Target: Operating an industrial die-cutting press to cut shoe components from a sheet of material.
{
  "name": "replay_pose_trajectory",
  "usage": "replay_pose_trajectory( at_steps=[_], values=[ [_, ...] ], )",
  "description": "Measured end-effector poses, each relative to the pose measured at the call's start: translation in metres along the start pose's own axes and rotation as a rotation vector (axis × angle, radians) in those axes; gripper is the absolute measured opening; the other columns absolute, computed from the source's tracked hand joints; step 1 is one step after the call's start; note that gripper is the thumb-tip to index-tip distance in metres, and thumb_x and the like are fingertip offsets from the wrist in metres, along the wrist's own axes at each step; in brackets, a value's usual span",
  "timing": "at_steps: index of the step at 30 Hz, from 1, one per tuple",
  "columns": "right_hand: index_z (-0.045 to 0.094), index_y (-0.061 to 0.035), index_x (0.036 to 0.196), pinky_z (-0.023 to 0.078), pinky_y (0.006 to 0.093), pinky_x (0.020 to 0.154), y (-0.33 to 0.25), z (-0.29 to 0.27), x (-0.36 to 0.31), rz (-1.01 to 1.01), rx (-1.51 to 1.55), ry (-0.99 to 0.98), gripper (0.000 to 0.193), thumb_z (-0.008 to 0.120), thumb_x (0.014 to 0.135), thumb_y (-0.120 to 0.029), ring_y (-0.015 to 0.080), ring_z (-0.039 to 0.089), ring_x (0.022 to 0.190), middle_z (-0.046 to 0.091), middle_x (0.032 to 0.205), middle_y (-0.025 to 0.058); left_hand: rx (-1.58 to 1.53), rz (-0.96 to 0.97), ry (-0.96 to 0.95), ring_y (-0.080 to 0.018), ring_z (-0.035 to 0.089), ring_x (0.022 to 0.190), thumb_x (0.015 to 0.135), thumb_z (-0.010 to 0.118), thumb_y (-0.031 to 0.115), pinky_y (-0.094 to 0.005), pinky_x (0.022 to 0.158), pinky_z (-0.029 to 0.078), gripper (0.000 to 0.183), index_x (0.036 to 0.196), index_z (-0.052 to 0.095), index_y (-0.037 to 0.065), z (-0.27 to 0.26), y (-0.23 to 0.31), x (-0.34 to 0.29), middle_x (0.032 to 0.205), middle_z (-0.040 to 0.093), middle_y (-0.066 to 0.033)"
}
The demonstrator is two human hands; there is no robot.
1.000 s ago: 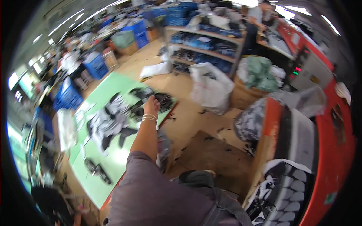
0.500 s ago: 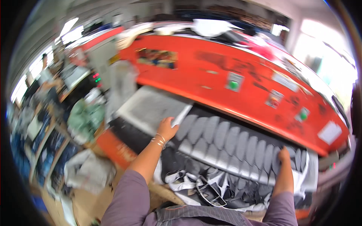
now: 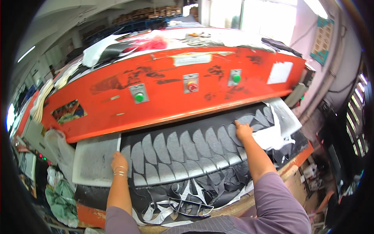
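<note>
Black sheet material (image 3: 194,150), already cut with rows of curved shapes, lies under the orange press (image 3: 171,93), our left hand (image 3: 119,162) and right hand (image 3: 243,130) pressing flat, fingers spread, pieces seemingly not yet lifted out.

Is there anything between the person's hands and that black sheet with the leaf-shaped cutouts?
Nothing visible. The left hand lies flat on the black sheet at its left edge, and the right hand presses on it near the orange machine. Both touch it directly.
</note>
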State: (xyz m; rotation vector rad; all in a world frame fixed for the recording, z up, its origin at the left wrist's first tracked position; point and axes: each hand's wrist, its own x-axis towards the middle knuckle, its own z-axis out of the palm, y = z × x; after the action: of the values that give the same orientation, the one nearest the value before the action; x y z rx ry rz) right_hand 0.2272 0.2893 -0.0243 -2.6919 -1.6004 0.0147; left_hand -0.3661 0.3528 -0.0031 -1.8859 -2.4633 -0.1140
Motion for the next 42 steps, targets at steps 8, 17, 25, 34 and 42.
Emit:
replay_pose_trajectory(
  at_steps=[8,17,25,34,42],
  values=[
    [0.051,-0.0258,0.132,0.041,0.0599,0.088,0.016,-0.006,-0.021,-0.081,0.091,0.031,0.045,0.041,0.09,-0.016,0.0311,0.056,0.111,0.069,0.104,0.0055,0.033,0.142,-0.09,-0.0414,0.061,0.094,0.095,0.04,0.013,-0.0487,0.08,0.05,0.021,0.106,0.052,-0.001,-0.009,-0.016,0.004,0.099,0.063,-0.0232],
    [0.057,-0.0221,0.126,0.052,0.0427,0.064,0.068,0.008,-0.067,-0.192,0.102,0.187,0.042,0.049,0.086,-0.017,0.0285,0.062,0.085,0.069,0.083,0.0051,0.054,0.141,-0.097,-0.0456,0.059,0.096,0.094,0.037,0.009,-0.0504,0.079,0.048,0.021,0.111,0.045,-0.001,-0.024,-0.03,-0.103,0.105,0.06,-0.0257],
    [0.061,-0.0119,0.12,0.049,0.0448,0.085,0.12,-0.005,-0.103,-0.282,0.486,0.101,0.034,0.057,0.089,-0.025,0.0381,0.061,0.095,0.067,0.099,0.016,0.104,0.008,-0.15,-0.0431,0.06,0.098,0.095,0.04,0.014,-0.0508,0.081,0.047,0.022,0.113,0.044,0.003,-0.024,-0.037,-0.155,0.108,0.061,-0.0229],
    [0.062,-0.0011,0.116,0.051,0.0346,0.08,0.307,-0.025,-0.168,0.182,0.401,-0.092,0.038,0.062,0.085,-0.025,0.0274,0.067,0.089,0.069,0.1,0.0184,0.055,0.027,0.0,-0.0416,0.057,0.1,0.088,0.052,0.011,-0.051,0.08,0.045,0.021,0.108,0.047,0.006,-0.021,-0.031,-0.175,0.107,0.058,-0.0204],
    [0.061,-0.0034,0.117,0.05,0.042,0.073,0.213,-0.111,-0.193,0.089,0.18,-0.016,0.042,0.066,0.084,-0.029,0.0347,0.066,0.086,0.067,0.096,0.0216,-0.172,0.502,0.146,-0.0364,0.032,0.133,0.079,0.066,0.039,-0.0584,0.101,0.029,0.064,0.135,0.046,0.018,-0.036,0.079,-0.198,0.143,0.037,-0.0145]
  ],
)
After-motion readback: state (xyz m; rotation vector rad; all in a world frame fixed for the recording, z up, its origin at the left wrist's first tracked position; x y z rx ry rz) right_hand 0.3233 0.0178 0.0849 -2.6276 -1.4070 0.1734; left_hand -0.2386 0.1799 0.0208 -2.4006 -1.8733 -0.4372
